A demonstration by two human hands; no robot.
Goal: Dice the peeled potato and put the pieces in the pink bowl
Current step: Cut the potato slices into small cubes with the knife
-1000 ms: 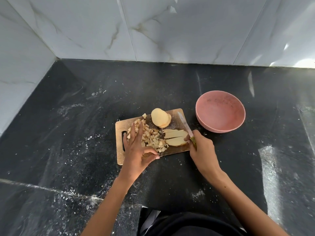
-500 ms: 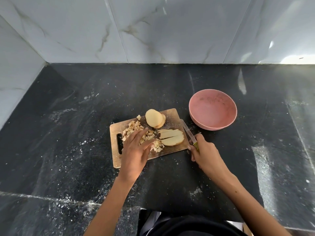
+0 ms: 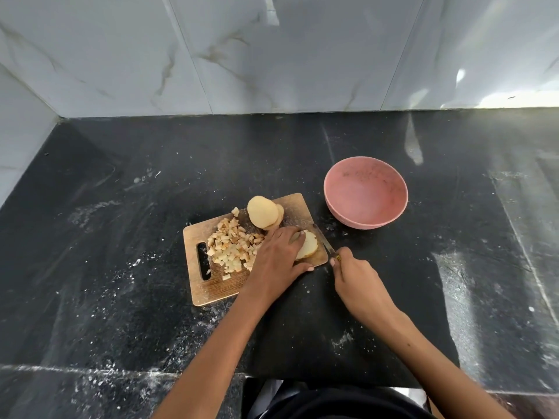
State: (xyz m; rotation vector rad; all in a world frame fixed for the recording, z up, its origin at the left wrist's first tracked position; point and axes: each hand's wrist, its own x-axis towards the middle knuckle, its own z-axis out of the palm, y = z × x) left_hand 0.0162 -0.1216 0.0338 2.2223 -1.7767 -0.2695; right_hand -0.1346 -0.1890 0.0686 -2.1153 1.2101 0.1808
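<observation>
A wooden cutting board [image 3: 211, 287] lies on the black counter. A heap of diced potato [image 3: 233, 247] covers its left half, and a stack of round potato slices [image 3: 263, 212] sits at its far edge. My left hand [image 3: 276, 258] lies over the potato slices [image 3: 309, 245] at the board's right end, fingers on top of them. My right hand [image 3: 352, 275] grips a knife [image 3: 326, 244] by its handle, the blade lying along the board's right edge beside the slices. The pink bowl [image 3: 366, 196] stands empty to the right beyond the board.
The black stone counter [image 3: 121, 237] is dusted with white specks. Marble wall tiles [image 3: 272, 55] close off the back and the left side. The counter's front edge runs just below my forearms.
My left hand has moved from the diced heap rightward onto the slices at the board's right end. The diced pieces are now pushed together on the left. The knife stays at the board's right edge.
</observation>
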